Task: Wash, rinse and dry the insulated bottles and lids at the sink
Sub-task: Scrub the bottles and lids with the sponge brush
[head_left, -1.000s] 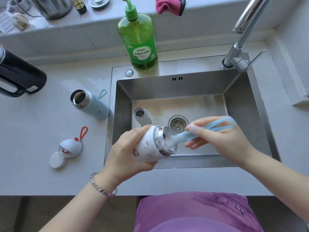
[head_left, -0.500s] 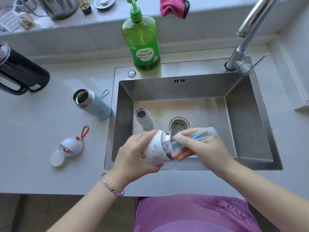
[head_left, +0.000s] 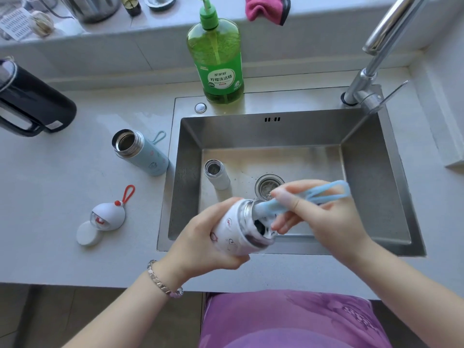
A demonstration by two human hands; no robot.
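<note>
My left hand (head_left: pixel 203 243) grips a white insulated bottle (head_left: pixel 234 234) tilted over the front edge of the sink, its steel mouth facing right. My right hand (head_left: pixel 324 217) holds a light blue bottle brush (head_left: pixel 324 193) by its looped handle, the brush end inside the bottle's mouth. A small white bottle (head_left: pixel 217 174) stands open inside the sink (head_left: pixel 364 172). A pale blue bottle (head_left: pixel 143 153) stands open on the counter to the left. A white lid with a red loop (head_left: pixel 108 216) and a round white cap (head_left: pixel 88 233) lie on the counter.
A green dish soap bottle (head_left: pixel 218 59) stands behind the sink. The faucet (head_left: pixel 371 61) rises at the back right. A black jug (head_left: pixel 32 104) sits at far left. A pink cloth (head_left: pixel 266 7) hangs from the ledge.
The brush went deep into the bottle half a second ago and has now come partly back out, my right hand moving right. My left hand keeps its grip on the bottle.
</note>
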